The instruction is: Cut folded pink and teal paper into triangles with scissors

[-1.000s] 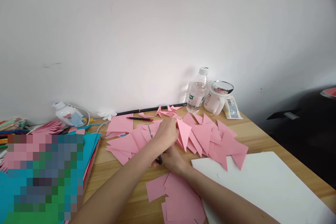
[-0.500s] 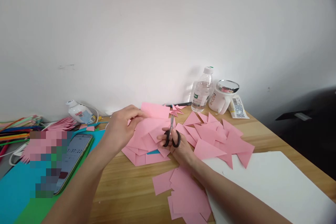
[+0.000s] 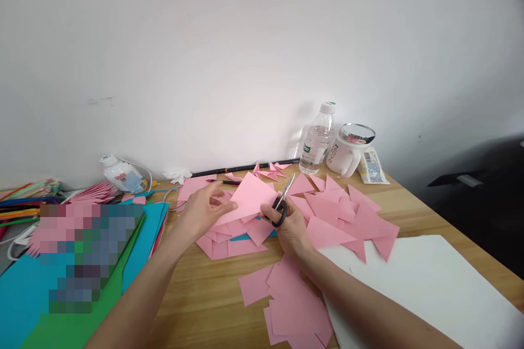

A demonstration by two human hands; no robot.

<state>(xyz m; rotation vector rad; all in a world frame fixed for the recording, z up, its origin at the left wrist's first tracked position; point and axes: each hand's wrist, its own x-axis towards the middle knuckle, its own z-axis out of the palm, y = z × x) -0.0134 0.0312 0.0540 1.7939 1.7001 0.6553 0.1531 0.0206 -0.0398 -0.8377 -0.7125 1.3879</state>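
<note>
My right hand (image 3: 292, 223) holds a pair of scissors with black handles (image 3: 280, 214), blades pointing up and away. Its thumb lies at the lower right corner of a pink square of paper (image 3: 254, 195), which is tilted up over the pile. At that square's left edge is my left hand (image 3: 204, 207), its thumb and fingers apart; whether the thumb tip touches the paper I cannot tell. Beneath lie overlapping pink sheets (image 3: 221, 248), some folded, with a bit of blue paper showing.
Pink triangles (image 3: 329, 210) are heaped to the right, beside a white board (image 3: 409, 283). Nearer me lie pink squares (image 3: 297, 305). A water bottle (image 3: 317, 144) and white mug (image 3: 346, 155) stand by the wall. Blue and green sheets (image 3: 135, 251) lie left, with a white bottle (image 3: 123, 174) behind.
The pink paper has swung from the far side of the pile toward my right hand. My left hand's fingers have spread, and my right thumb has come to the paper's corner.
</note>
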